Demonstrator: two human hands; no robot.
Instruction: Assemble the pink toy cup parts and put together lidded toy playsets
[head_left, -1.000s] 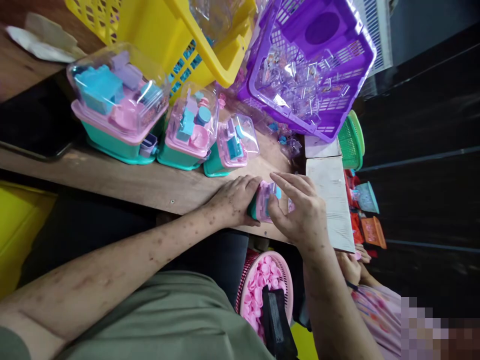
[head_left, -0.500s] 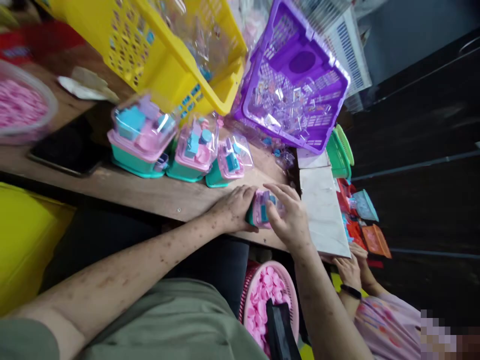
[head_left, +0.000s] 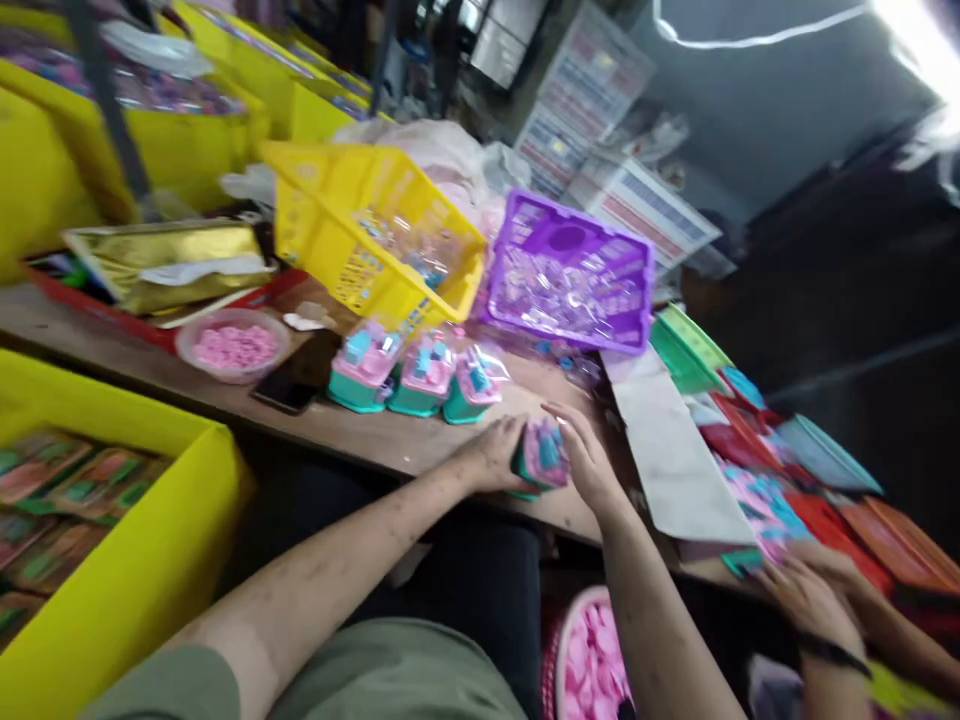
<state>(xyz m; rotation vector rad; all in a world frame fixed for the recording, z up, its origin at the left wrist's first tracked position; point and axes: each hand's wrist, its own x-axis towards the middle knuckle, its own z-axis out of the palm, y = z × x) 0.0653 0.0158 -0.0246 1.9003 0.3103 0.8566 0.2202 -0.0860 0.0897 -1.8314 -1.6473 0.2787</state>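
On the wooden table, a small toy box (head_left: 546,455) with a teal base, pink top and blue and purple pieces sits close to the front edge. My left hand (head_left: 493,458) is wrapped around its left side, fingers closed on it. At its right, my right hand (head_left: 590,458) has its fingers stretched out along the box; blur hides whether they touch it. Three similar boxes stand in a row behind: a left one (head_left: 365,368), a middle one (head_left: 424,373) and a right one (head_left: 474,383), with clear covers over their tops.
Behind the row are a yellow basket (head_left: 330,225) and a purple basket (head_left: 568,335) of clear plastic parts. A phone (head_left: 296,378) and a tub (head_left: 202,365) of pink pieces lie left. A co-worker's hands (head_left: 817,590) are at right, past a white board (head_left: 675,450). Below is a pink basket (head_left: 551,670).
The camera view has tilted up and swung, showing more of the room. My right hand's fingers have moved from over the box's top to its right side. My left hand still holds the box.
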